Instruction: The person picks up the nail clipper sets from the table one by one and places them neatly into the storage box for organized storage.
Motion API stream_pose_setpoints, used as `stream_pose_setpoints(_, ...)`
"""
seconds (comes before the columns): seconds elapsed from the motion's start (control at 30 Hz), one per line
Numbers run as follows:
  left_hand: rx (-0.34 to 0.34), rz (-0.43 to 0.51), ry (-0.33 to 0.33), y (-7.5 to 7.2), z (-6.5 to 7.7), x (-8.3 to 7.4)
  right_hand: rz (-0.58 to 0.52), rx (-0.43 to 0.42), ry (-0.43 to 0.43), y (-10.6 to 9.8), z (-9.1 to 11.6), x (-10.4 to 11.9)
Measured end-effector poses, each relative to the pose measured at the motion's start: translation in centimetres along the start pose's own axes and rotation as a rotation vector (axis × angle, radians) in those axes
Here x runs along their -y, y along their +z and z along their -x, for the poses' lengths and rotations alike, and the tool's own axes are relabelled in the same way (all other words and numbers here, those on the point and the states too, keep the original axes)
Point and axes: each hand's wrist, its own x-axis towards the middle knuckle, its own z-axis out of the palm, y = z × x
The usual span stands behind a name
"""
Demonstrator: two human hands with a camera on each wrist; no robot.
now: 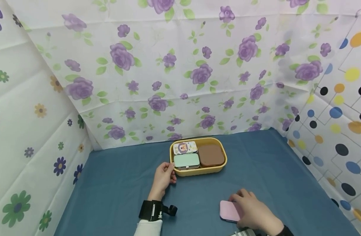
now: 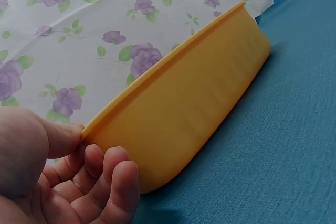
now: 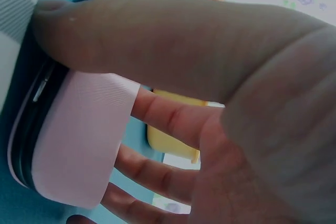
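Observation:
A yellow plastic bin (image 1: pixel 210 170) stands at the back of the table. My left hand (image 1: pixel 162 179) pinches its front left rim between thumb and fingers, the other fingers curled beside the outer wall (image 2: pixel 178 108). Inside lie a small white tin with a cartoon animal (image 1: pixel 180 148), a mint green case (image 1: pixel 187 160) and a brown case (image 1: pixel 211 155). Nearer the front, my right hand (image 1: pixel 255 209) grips a pink case (image 1: pixel 228 210) with rounded corners. In the right wrist view the thumb lies across the pink case's (image 3: pixel 79 150) dark seamed side, fingers along the opposite side.
A grey-and-white striped object (image 1: pixel 246 233) lies at the bottom edge, partly under the right wrist. The blue cloth (image 1: pixel 115 190) covers the table. Behind it hangs a flowered sheet (image 1: pixel 168 91); a dotted sheet (image 1: pixel 339 131) closes off the right side.

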Motion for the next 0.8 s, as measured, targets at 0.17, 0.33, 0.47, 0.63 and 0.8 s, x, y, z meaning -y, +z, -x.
stream_pose_setpoints(0.17,0.003,-0.009,-0.01,-0.1,-0.1,-0.1,0.027,0.013,-0.003,0.0,-0.3,-0.1)
stream_pose_setpoints(0.33,-0.005,-0.011,-0.019,0.0,-0.1,-0.2,0.043,0.004,-0.023,-0.7,-0.5,-0.1)
stream_pose_setpoints(0.47,-0.007,-0.019,-0.01,0.2,0.0,-0.3,0.025,-0.032,-0.065,-1.9,-0.2,0.2)
stream_pose_setpoints(0.63,-0.019,-0.023,0.004,0.2,0.0,-0.4,0.052,-0.092,-0.119,-4.4,-0.1,1.2)
stream_pose_setpoints(0.8,-0.032,-0.042,0.002,0.3,0.2,-0.6,0.072,-0.172,-0.195,-7.2,-0.7,2.3)
